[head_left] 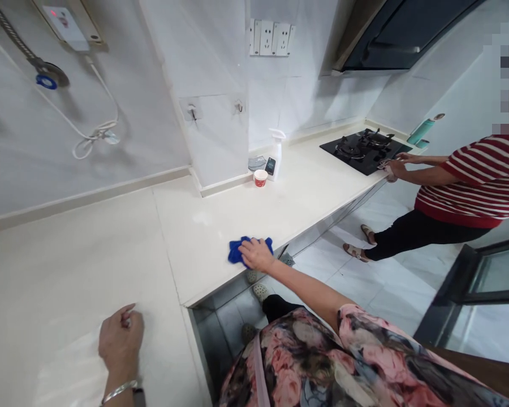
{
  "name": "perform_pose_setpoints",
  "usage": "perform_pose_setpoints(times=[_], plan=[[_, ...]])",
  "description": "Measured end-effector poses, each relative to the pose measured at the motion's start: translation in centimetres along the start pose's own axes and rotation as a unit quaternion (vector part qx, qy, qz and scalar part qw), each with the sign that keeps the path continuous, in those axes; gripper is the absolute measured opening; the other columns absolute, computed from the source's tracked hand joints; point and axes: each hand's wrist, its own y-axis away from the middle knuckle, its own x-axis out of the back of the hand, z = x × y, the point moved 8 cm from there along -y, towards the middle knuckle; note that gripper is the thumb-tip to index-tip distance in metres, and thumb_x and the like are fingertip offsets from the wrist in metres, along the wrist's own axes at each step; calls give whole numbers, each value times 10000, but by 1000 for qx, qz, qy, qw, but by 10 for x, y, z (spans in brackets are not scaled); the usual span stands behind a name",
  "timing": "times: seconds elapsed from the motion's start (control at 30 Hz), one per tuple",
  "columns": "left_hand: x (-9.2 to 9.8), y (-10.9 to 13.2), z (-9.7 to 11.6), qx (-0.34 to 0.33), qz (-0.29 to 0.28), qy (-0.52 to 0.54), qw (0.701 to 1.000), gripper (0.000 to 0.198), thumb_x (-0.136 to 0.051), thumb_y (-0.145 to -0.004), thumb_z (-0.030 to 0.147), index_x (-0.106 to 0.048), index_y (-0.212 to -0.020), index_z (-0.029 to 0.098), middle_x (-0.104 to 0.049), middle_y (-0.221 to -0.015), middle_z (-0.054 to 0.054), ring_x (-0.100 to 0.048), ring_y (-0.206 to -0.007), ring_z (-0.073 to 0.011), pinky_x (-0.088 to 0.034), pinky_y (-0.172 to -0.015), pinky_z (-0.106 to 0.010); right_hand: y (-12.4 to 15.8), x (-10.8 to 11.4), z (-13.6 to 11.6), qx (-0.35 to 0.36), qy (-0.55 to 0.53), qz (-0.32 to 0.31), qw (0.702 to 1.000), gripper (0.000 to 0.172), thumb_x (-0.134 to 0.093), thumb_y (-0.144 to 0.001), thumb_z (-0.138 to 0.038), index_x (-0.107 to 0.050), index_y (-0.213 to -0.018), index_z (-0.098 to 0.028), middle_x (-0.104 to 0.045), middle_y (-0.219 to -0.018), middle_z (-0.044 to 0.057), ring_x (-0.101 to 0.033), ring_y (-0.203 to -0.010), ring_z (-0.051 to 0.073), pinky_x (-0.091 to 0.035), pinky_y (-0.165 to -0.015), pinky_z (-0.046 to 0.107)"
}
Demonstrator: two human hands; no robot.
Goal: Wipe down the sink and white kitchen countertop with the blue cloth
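Note:
My right hand [258,255] presses a crumpled blue cloth [236,252] onto the cream countertop [220,215], close to its front edge. The fingers lie over the cloth and grip it. Over the left stretch of counter is my left hand [121,337], its fingers loosely curled with nothing seen in them. A bracelet circles that wrist. Beyond the cloth, against the wall corner, stand a white spray bottle [276,152] and a small red and white paper cup [261,178].
A co-worker [470,181] in a striped top stands at the right, hands by the black gas stove [360,150]. Teal containers [421,131] sit behind it. A range hood [398,37] hangs above. On the left wall, a cable [95,135] dangles in a knot.

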Motion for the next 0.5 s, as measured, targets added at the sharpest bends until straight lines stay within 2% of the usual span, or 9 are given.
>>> perform_pose_setpoints(times=[0.07,0.17,0.3,0.4,0.5], plan=[[-2,-2,-3,5,-10,-4,1000,413,-447,-884,389,-725,-1089,162,-586,-878,-72,-558,-929,-252,-483,-937,-423,1,12,47,-72,-2,13,997,411,-395,-1041,-326,-612,-1371,-211,-598,-1391,147,-492,-1184,318,-401,-993,492],[-4,-6,-6,17,-21,-22,999,390,-447,-882,376,-730,-1064,179,-596,-862,-62,-563,-926,-263,-492,-929,-430,21,27,108,-180,-25,52,982,420,-375,-1021,-275,-627,-1341,-168,-599,-1373,193,-487,-1210,358,-389,-1019,542],[-7,-10,-12,64,-31,-42,997,313,-510,-826,352,-734,-1019,249,-615,-801,-1,-581,-843,-237,-510,-850,-395,65,27,152,-270,-124,117,948,392,-450,-982,-303,-672,-1289,-199,-625,-1388,159,-488,-1260,360,-384,-1082,546],[-7,-12,-13,88,-35,-55,994,285,-532,-799,345,-735,-985,273,-604,-718,25,-571,-747,-216,-499,-762,-365,98,15,171,-325,-242,175,897,397,-451,-971,-353,-701,-1241,-204,-688,-1307,119,-579,-1173,297,-456,-1058,467],[-5,-11,-8,74,-20,-68,995,289,-523,-786,352,-730,-968,263,-592,-676,30,-571,-708,-213,-502,-719,-354,127,1,191,-373,-378,223,817,478,-367,-998,-452,-729,-1073,-149,-745,-986,128,-668,-898,259,-568,-844,421]])
